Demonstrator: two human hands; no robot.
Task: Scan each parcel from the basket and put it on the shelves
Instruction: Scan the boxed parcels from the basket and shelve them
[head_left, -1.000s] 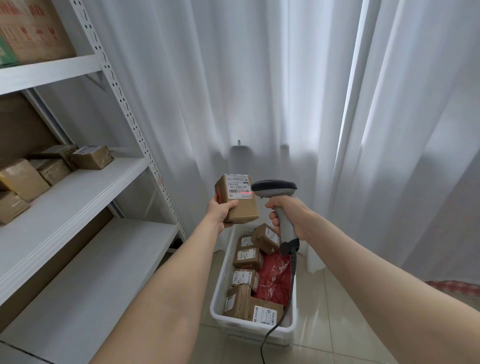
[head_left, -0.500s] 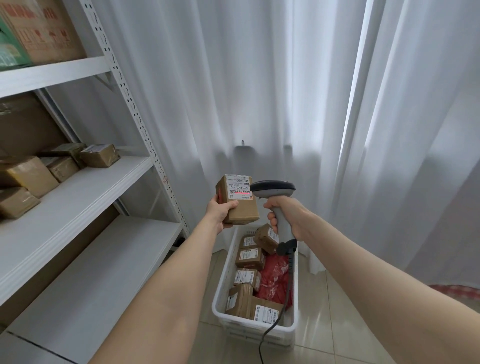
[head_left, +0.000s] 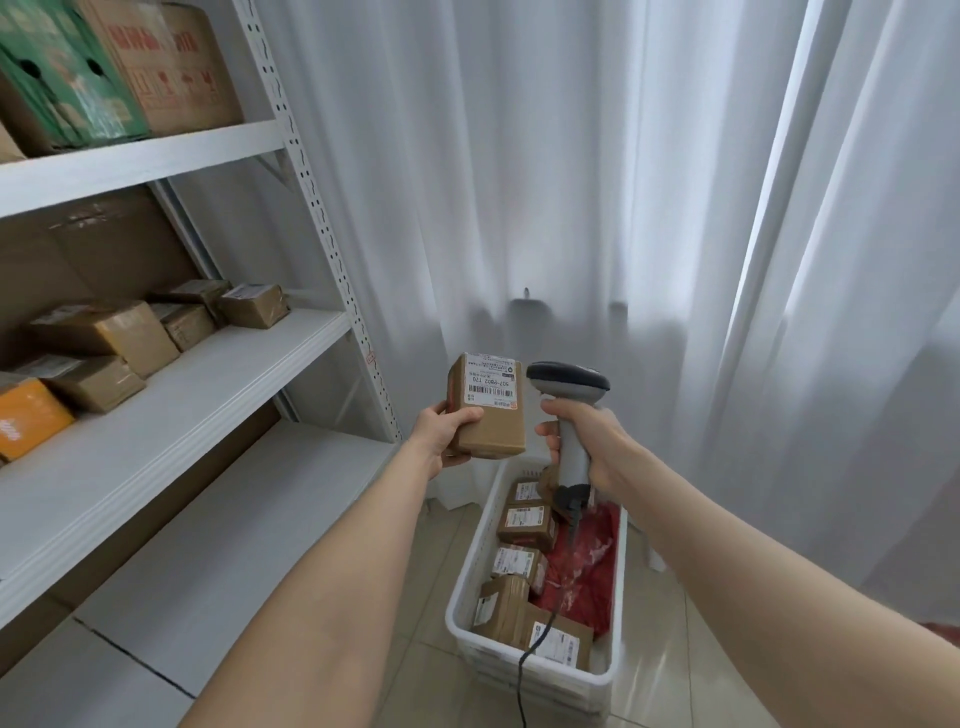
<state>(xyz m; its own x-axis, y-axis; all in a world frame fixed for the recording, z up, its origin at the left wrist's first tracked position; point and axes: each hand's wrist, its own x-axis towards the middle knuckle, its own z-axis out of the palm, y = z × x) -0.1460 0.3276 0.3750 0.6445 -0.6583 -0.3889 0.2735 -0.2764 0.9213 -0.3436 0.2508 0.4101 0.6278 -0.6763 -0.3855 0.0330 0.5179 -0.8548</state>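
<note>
My left hand (head_left: 444, 435) grips a small brown parcel (head_left: 488, 415) upright, its white barcode label facing me. Just to its right, my right hand (head_left: 587, 441) grips the handle of a grey barcode scanner (head_left: 569, 387), whose dark head points at the label. No red scan line shows on the label. Below both hands a white basket (head_left: 618, 603) stands on the floor with several labelled brown parcels (head_left: 527, 527) and a red bag (head_left: 587, 566). The white shelves (head_left: 171, 415) are at my left.
The middle shelf holds several brown parcels (head_left: 114, 332) and an orange box (head_left: 28, 415) toward its back. Large cartons (head_left: 171, 67) sit on the top shelf. The scanner cable (head_left: 524, 670) hangs over the basket's front. White curtains (head_left: 675, 208) hang behind.
The red scan line seen on the label earlier is gone. The view has turned slightly left, showing more of the shelves. Both hands keep their hold.
</note>
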